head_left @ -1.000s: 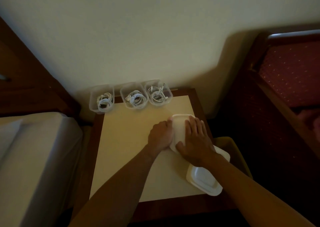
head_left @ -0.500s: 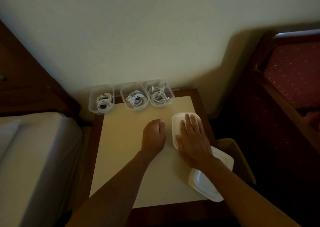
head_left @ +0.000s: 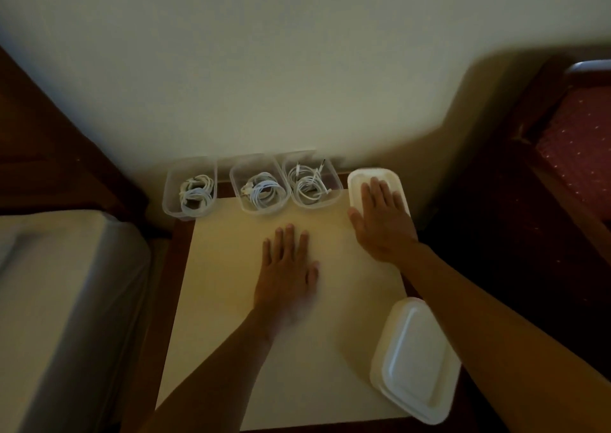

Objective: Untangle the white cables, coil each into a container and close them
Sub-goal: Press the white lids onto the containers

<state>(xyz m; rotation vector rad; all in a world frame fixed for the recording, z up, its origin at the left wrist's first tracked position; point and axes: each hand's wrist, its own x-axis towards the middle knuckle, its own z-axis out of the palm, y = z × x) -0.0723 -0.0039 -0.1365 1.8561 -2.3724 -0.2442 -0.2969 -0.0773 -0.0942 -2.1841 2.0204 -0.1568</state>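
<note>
Now hands [head_left: 287,267] [head_left: 380,221] palm-down, right on lid [head_left: 365,175].

The person's left hand [head_left: 286,267] and right hand [head_left: 380,214] are bare. The left forearm [head_left: 211,360] and the right forearm [head_left: 496,317] are also uncovered as far as the lower edge of the view. The fingernails [head_left: 290,228] are short. Around its wrist the left hand looks blurred.

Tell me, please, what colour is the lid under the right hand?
The lid is white, clearest in the head view.
</note>
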